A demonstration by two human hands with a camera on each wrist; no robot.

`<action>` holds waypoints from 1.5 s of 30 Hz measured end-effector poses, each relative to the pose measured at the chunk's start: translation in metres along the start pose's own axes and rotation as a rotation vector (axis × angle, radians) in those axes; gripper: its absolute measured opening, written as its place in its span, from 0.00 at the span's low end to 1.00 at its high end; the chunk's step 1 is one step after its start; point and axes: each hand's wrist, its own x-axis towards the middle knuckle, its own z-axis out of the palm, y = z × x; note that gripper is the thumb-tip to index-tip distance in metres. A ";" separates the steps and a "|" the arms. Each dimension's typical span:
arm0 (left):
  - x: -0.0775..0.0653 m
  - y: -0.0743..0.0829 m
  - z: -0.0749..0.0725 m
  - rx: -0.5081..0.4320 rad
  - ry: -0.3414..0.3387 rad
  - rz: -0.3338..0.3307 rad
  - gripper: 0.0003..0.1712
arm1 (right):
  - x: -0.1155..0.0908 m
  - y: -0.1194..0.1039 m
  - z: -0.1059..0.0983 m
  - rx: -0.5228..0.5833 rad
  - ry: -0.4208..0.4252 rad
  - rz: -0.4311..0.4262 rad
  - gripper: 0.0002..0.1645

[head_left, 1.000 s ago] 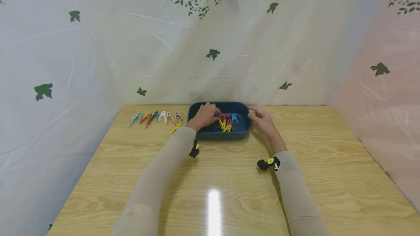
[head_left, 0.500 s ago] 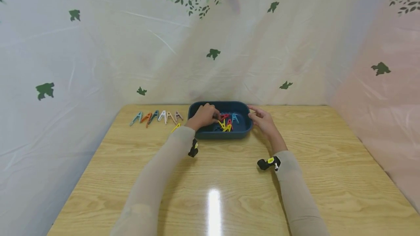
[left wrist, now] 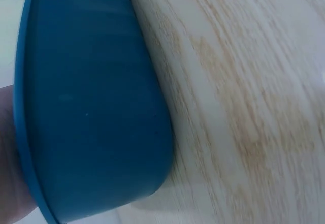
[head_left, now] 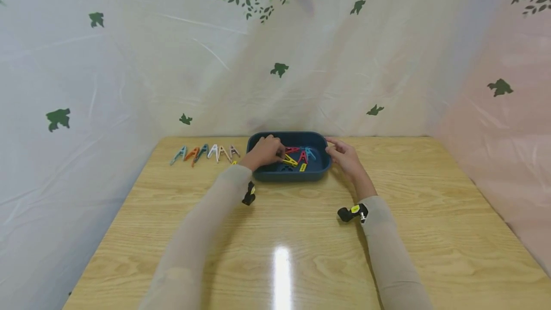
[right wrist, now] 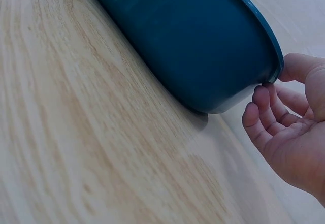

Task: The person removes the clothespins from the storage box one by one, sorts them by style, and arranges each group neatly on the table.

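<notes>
In the head view a dark blue plastic basin stands at the table's back edge, with several red, yellow and blue clothespins inside. My left hand reaches over its left side, fingers curled down, pinching a yellow clothespin; the fingertips are partly hidden. Close by lie a red clothespin, a blue clothespin and another yellow clothespin. My right hand pinches the basin's right rim. The right wrist view shows its thumb over the rim and bent fingers beneath. The left wrist view shows mostly the basin's outer wall.
A row of several clothespins in different colours runs along the wooden table left of the basin. A yellow clothespin shows partly behind my left wrist. A pale curtain with leaf prints hangs right behind the table.
My left hand has drawn slightly left inside the basin, the yellow clothespin at its fingertips shifting too. The red and yellow clothespins nearby have turned and spread apart. My right hand stays on the rim.
</notes>
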 end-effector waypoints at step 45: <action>-0.113 -0.089 -0.031 -0.300 0.406 -0.066 0.06 | -0.002 -0.002 0.004 -0.053 0.018 0.019 0.29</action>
